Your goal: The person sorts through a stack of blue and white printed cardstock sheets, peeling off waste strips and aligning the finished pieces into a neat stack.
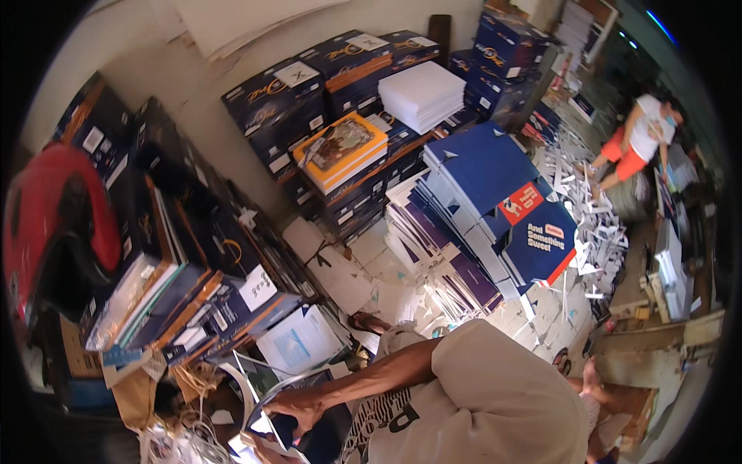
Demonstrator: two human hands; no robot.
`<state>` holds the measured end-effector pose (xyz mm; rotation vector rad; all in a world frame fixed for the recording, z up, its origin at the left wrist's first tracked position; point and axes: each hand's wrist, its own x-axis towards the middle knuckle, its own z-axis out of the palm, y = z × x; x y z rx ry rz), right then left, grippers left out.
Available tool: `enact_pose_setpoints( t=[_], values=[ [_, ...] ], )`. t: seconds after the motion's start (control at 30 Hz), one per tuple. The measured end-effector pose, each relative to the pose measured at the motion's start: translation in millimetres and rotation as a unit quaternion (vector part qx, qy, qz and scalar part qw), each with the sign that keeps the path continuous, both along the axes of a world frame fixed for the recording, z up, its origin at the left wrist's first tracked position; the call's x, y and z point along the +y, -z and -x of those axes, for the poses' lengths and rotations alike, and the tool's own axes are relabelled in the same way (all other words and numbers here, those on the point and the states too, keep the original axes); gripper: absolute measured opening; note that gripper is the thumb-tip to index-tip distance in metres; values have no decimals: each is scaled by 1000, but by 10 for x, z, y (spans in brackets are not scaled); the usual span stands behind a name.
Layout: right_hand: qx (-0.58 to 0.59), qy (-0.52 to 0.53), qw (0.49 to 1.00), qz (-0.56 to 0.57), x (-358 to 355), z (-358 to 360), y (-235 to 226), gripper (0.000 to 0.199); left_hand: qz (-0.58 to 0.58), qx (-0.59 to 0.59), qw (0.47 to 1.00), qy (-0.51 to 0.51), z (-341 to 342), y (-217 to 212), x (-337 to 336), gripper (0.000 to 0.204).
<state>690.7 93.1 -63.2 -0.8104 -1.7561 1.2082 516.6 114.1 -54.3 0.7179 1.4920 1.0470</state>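
My left hand (297, 404) reaches out to the lower left from a beige short sleeve (464, 387) and grips a bundle of glossy printed sheets (270, 424), dark with white curled edges. The bundle lies among loose sheets and pale string (193, 383) beside a leaning pile of books and folders (154, 294). A white printed sheet (297, 344) lies just above my forearm. My right hand is out of the picture.
Dark blue cartons (278, 100) are stacked along the back wall, with a white paper stack (421, 93) and orange-covered books (340, 151) on top. Flat blue folded boxes (495, 178) pile up in the middle. Paper offcuts (591, 220) litter the floor. A person (641, 135) bends at far right.
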Motion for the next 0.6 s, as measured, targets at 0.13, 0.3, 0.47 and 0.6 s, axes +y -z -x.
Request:
enact_pose_setpoints(
  t=[0.13, 0.3, 0.47, 0.6],
  values=[
    [13, 86, 996, -11, -91, 321, 191, 65, 7, -47, 995, -86, 349, 41, -155, 43],
    [104, 111, 988, -30, -175, 22, 37, 34, 91, 22, 994, -63, 392, 104, -26, 38],
    [43, 101, 994, -9, -77, 76, 76, 32, -29, 72, 996, 54, 331, -103, -15, 36],
    [21, 57, 998, -25, -128, 43, 38, 33, 95, 328, 916, 209, 478, -227, 68, 52]
  ],
)
